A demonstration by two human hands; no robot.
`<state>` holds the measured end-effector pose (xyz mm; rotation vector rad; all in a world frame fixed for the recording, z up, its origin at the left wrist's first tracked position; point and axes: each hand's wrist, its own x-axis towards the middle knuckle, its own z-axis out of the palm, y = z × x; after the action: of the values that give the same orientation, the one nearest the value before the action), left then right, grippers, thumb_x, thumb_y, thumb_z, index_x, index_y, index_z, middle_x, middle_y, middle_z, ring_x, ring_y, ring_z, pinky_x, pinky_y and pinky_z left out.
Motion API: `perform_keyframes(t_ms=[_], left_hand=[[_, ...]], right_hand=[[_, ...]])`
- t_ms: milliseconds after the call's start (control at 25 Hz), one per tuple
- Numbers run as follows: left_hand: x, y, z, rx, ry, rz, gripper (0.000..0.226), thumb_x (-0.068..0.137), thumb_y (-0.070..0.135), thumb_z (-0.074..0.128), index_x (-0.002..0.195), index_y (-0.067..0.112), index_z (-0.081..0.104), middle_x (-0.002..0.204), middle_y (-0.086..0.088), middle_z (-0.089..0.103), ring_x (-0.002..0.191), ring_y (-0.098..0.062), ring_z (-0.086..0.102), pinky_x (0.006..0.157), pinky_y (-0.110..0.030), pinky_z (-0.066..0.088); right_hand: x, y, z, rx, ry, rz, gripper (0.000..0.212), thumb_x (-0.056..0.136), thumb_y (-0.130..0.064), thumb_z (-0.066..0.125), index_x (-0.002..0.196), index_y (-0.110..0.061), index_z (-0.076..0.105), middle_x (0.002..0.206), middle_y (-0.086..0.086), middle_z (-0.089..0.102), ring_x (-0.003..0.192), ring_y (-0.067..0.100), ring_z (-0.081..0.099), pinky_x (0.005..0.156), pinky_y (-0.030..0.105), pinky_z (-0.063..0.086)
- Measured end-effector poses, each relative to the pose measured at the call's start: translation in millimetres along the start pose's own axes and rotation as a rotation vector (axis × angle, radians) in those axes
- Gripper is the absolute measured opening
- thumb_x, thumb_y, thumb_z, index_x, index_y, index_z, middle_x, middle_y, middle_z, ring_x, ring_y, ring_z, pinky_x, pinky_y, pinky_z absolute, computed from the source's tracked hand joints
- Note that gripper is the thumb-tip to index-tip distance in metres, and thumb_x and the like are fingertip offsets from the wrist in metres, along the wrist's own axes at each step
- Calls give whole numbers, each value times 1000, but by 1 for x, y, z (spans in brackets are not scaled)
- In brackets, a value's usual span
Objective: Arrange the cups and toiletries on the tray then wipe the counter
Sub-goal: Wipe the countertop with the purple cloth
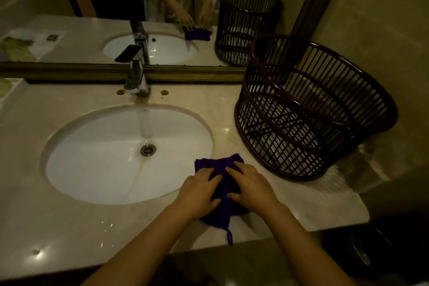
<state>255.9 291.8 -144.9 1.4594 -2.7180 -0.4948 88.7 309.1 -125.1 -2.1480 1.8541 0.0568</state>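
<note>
A dark purple cloth [222, 167] lies on the beige marble counter [69, 227] just right of the sink, its hanging loop over the front edge. My left hand [197, 190] presses flat on the cloth's left half. My right hand [251, 183] presses flat on its right half, fingers spread and pointing toward the sink. Part of a white tray [7, 93] shows at the far left edge. No cups or toiletries are in view.
A white oval sink [104, 158] with a chrome tap [137, 76] fills the middle; water runs into the drain. A dark slatted basket [308, 114] stands at the right. A mirror is behind. A bin [364, 253] sits below the counter's right end.
</note>
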Motion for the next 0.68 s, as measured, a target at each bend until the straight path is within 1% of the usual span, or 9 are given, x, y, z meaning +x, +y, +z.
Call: perform_keyframes(t_ms=[80,120,200,360,480,600,680], left_hand=[[5,4,15,-15,-48,-74,70,87,42,51,145,22,18,157,-9,11,143,-28,11,114,-42,24],[6,7,21,-26,-46,-104,71,87,41,51,146,22,17,157,-9,9,144,-27,9,115,-42,22],[7,11,28,-63,-7,-152,71,86,39,54,145,21,19,157,-9,11,143,-27,10,115,-40,21],[10,19,31,-179,84,-219,63,83,29,61,139,17,36,151,-8,27,138,-22,25,110,-32,27],[6,26,33,-227,164,-267,49,83,22,61,130,15,50,139,-5,44,127,-18,39,103,-25,32],[-2,34,33,-245,242,-299,34,84,17,57,117,13,61,123,-5,58,112,-18,50,92,-21,37],[-10,37,32,-249,263,-310,29,84,15,56,112,11,64,115,-7,62,108,-19,52,88,-23,40]], right_hand=[[7,12,9,-22,-58,-50,76,83,-41,60,145,-25,20,156,7,17,141,25,18,111,40,29],[8,17,12,-21,-78,-65,76,83,-41,59,146,-25,19,157,7,15,141,25,18,111,40,29],[10,23,15,-2,-92,-104,76,84,-41,59,146,-25,19,156,7,16,140,25,18,109,39,32],[15,26,17,20,-63,-180,70,84,-36,60,143,-20,25,149,9,27,133,26,26,103,35,38],[14,27,19,39,-21,-216,62,85,-32,59,140,-19,33,143,8,34,128,24,32,101,32,39],[10,28,25,108,38,-254,48,87,-27,57,133,-17,45,135,7,44,122,22,38,97,29,39],[8,26,28,184,85,-269,36,88,-21,55,123,-15,55,126,6,51,115,20,44,93,26,39]])
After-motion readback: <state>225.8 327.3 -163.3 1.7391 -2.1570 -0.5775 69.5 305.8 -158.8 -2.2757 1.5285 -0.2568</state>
